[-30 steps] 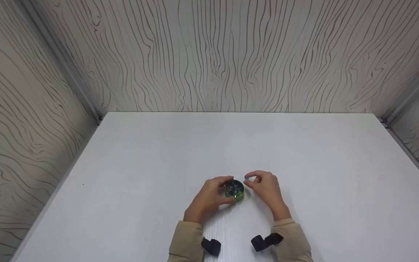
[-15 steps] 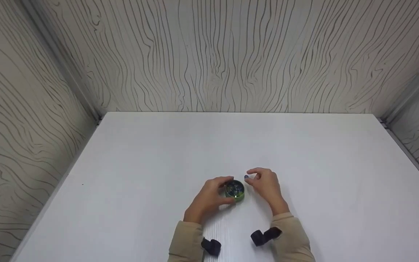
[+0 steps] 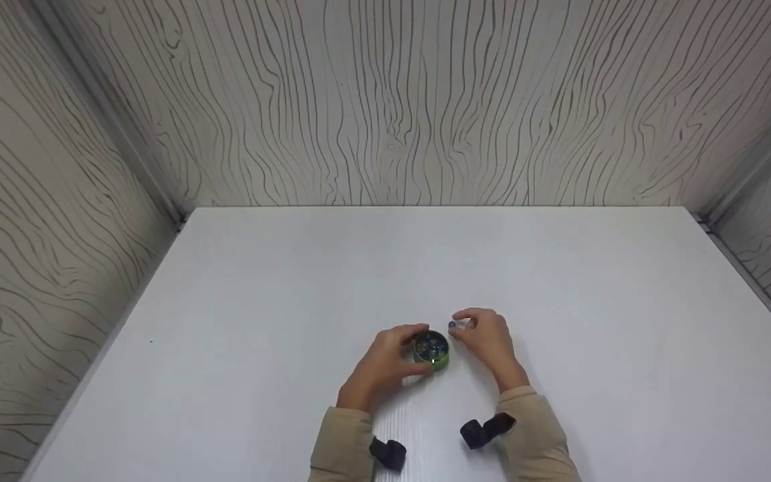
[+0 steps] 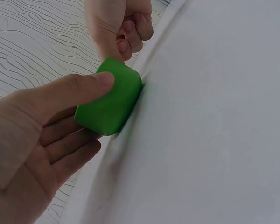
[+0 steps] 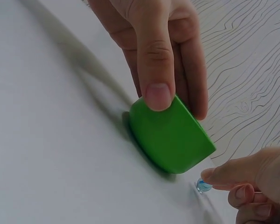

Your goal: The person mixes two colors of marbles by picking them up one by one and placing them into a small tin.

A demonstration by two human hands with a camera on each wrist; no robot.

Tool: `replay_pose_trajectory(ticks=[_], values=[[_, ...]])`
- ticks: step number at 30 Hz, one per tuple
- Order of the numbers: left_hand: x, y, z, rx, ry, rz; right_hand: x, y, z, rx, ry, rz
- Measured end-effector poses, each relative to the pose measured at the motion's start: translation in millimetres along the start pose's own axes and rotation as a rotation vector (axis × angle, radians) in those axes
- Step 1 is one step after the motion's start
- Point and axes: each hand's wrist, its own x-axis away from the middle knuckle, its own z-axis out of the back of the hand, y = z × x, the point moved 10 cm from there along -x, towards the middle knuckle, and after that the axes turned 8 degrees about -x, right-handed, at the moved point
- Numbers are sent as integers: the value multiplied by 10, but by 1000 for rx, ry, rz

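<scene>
My left hand [image 3: 383, 361] grips a small round green bowl [image 4: 109, 105] by its side, thumb on the near wall and fingers round the far side. In the head view several dark glassy marbles [image 3: 431, 347] show inside the bowl; both wrist views see only its smooth outer wall. Just right of the rim, my right hand [image 3: 490, 341] has its thumb and index finger at a clear marble [image 5: 204, 185] with blue inside, pinching it close over the tabletop. The other fingers of that hand are curled in toward the palm.
A white table [image 3: 278, 281] lies under both hands. Wood-grain patterned panels [image 3: 385, 100] stand behind it and at both sides. Black wrist mounts [image 3: 389, 455] stick out from the tan sleeves [image 3: 342, 445]. A tiny dark speck marks the table at left.
My right hand has shifted slightly away from me with the marble, its index finger lifting a little. The left hand and the bowl stay in place.
</scene>
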Motion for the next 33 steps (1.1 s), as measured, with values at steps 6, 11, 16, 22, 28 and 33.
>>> replay_pose_trajectory(ticks=[6,11,16,22,28,33], values=[[4,-17,-3,3,-1,14,-26,27,-27,13,-11,-14],[7,-35,-16,10,-7,24,-32,54,-60,12,-16,-24],[9,-27,-18,-4,-10,26,-39,53,-58,26,-8,-15],[6,-14,-9,-14,-7,13,-51,37,-38,32,8,-4],[-5,-12,-6,-20,-2,1,-55,45,-35,38,8,-19],[-2,-8,1,-10,-3,5,-57,43,-38,35,8,-9]])
